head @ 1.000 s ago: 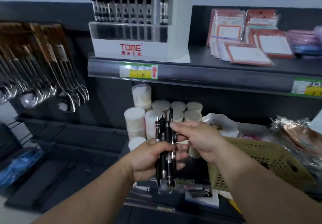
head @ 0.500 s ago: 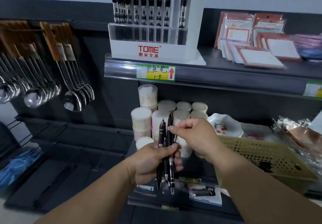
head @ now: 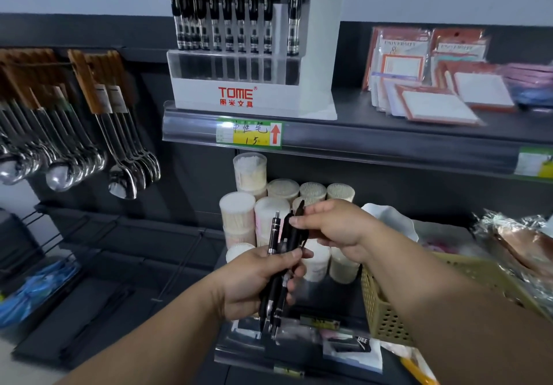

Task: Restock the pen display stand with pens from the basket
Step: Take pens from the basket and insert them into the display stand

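The left hand curls its fingers round a bundle of slim black pens; the right hand pinches one pen's top just above those fingers. Drawing it out could drag neighbours loose and drop them, well below the white acrylic display stand.

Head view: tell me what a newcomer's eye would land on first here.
First the white TOME pen display stand on the dark upper shelf, its slots lined with black-capped pens. Then, centre foreground, the left hand gripping a bundle of black pens while the right hand pinches one near its top. Shiny steel spoons hang at left.
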